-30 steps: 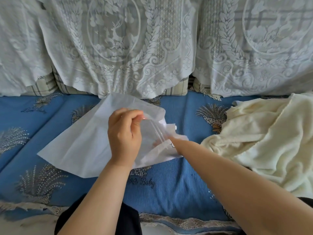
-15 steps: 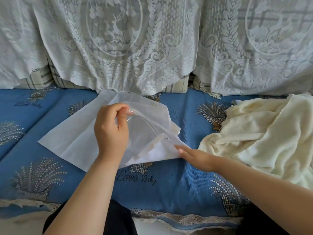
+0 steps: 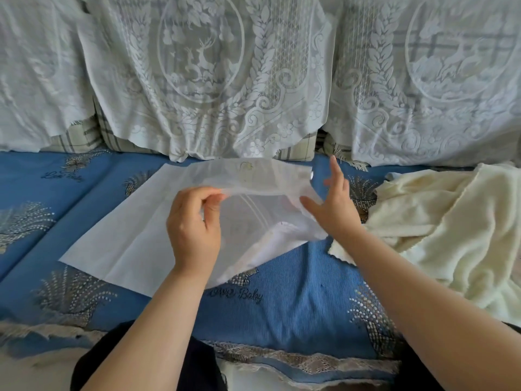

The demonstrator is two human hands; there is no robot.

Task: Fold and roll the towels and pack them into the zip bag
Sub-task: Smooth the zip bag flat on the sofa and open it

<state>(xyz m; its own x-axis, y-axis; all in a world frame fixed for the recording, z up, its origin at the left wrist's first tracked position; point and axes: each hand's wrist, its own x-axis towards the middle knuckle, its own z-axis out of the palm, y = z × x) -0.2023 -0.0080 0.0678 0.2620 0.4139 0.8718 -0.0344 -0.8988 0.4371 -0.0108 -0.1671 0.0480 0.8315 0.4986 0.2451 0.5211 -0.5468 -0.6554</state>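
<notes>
Beside zip bag, R side: cream towels heaped on blue cover.

Both forearms are bare and sleeveless, with dark clothing at the lap below.

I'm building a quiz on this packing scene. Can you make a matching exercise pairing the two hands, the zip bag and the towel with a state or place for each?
Things:
1. left hand
2. right hand
3. zip bag
4. cream towel

States or places:
A. lies crumpled and unfolded at the right of the blue cushion
B. fingers spread at the bag's open end
C. pinches the bag's raised upper edge
D. translucent white, lying in the middle of the cushion with its mouth lifted

Pairs: 1-C, 2-B, 3-D, 4-A
</notes>
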